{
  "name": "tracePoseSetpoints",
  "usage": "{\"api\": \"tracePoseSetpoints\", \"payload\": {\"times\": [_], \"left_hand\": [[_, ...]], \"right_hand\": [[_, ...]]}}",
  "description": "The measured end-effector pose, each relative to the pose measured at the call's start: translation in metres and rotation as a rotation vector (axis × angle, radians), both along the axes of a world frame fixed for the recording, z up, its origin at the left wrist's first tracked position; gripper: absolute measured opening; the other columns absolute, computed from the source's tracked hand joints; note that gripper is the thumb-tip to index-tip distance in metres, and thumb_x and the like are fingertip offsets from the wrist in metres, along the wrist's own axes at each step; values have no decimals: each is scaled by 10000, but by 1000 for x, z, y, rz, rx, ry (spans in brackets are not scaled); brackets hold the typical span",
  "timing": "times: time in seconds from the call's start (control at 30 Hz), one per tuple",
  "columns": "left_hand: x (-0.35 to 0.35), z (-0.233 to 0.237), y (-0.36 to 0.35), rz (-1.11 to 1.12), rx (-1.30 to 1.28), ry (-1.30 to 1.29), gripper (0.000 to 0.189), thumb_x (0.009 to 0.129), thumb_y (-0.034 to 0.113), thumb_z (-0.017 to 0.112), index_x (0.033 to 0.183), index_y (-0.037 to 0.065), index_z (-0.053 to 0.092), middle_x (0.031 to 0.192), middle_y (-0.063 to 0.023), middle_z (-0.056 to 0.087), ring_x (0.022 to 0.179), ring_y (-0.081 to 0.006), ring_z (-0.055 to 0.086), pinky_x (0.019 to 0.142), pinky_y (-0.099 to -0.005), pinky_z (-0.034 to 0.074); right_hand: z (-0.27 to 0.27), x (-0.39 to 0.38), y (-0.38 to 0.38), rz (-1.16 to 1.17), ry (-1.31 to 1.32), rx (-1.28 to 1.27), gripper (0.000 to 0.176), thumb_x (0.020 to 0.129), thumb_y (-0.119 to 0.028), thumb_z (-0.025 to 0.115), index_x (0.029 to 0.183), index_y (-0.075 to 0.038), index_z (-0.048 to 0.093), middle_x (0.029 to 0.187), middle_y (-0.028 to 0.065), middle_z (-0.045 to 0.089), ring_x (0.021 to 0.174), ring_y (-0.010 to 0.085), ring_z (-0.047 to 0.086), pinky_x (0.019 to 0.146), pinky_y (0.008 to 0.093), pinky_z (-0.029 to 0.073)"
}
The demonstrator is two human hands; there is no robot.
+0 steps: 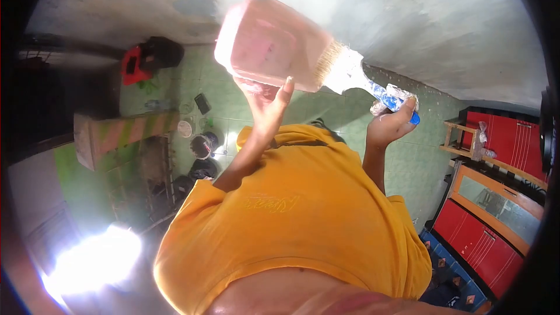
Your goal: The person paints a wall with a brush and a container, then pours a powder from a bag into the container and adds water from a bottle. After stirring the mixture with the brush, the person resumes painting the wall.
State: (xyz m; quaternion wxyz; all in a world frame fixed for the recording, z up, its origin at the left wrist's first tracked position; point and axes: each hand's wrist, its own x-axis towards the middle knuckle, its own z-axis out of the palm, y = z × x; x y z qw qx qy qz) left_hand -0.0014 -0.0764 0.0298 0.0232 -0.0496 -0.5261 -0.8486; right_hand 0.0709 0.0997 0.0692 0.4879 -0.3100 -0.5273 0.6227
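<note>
My left hand (268, 99) grips a pink translucent plastic tub (274, 46) by its side, with the thumb up along the wall. What the tub holds is hard to make out. A wide paintbrush (350, 70) with pale bristles touches the tub's right side; whether the tips are inside cannot be told. Its blue handle is smeared with white paint, and my right hand (392, 121) is closed around it. White smears show on the right fingers too. Beyond both hands is a patchy white and grey wall (420, 17).
Red cabinets (496, 140) with a wooden frame stand at the right. A tiled counter (125, 131) is at the left. Small containers, a dark bucket (204, 146) and a phone-like object (202, 103) lie on the green tiled floor (239, 105). Bright light enters at lower left.
</note>
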Motion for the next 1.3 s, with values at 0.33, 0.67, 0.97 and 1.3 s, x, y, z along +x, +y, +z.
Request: {"api": "tracePoseSetpoints", "payload": {"times": [0.33,0.67,0.97,1.3], "left_hand": [[-11,8,-1,-21,133,-160,844,856,114,686,1460,88,97,1355,-105,339,1257,-198,365,1075,-402,312],[-35,-22,-28,121,-97,-195,766,893,133,641,1474,204,146,1445,-121,292,1343,-286,366,1072,-504,404],[-115,-153,-106,82,-472,-273,950,808,387,740,1447,-2,154,1390,-188,343,1248,-278,386,1101,-479,264],[-84,-367,-112,100,-406,-513,916,824,352,710,1496,25,180,1440,-152,352,1335,-300,356,1119,-469,298]], "right_hand": [[-64,-3,32,449,384,-774,328,1005,-351,491,976,-52,623,694,34,597,553,155,524,465,301,410],[-121,-11,73,790,63,-820,402,992,-234,543,1294,29,511,924,73,641,661,130,564,609,240,477],[-384,-93,46,837,-540,-890,220,994,-264,528,1093,-69,560,714,-45,464,502,41,389,416,215,311],[-831,-248,60,438,-895,-660,345,955,-400,534,915,-59,574,662,18,492,505,144,460,429,312,350]]}}
